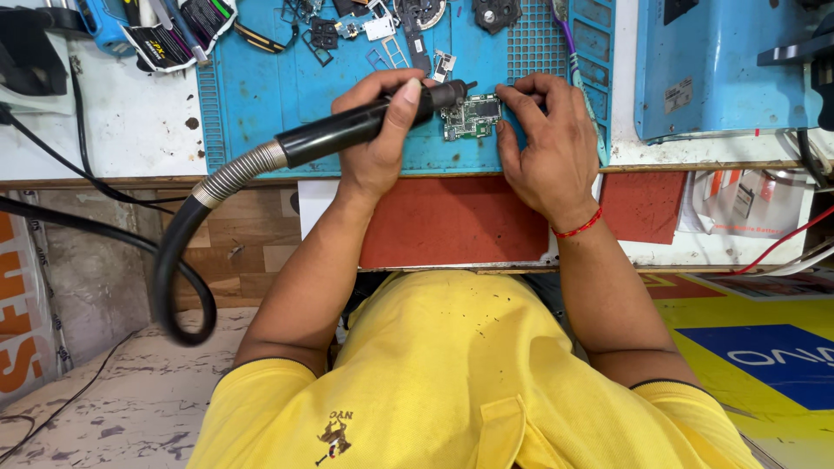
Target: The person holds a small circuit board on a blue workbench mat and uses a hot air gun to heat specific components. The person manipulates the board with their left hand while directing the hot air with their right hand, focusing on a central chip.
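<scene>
Circuit board [471, 117] beneath left hand's [380, 130] hot-air wand [365, 123]

Blue work mat [287, 95] held loose phone parts [382, 35]; red pad [452, 221] below; blue machine [721, 61] at right.

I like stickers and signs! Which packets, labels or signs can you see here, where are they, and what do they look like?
Packets: top left of the bench, black and white, glossy, overlapping.
Sticker: on the blue box at the right, small, pale, rectangular.
Leaflet: under the bench edge at the right, white with red and orange.
Floor sign: bottom right, yellow with a blue panel.
Banner: left edge, white with orange shapes.
</scene>
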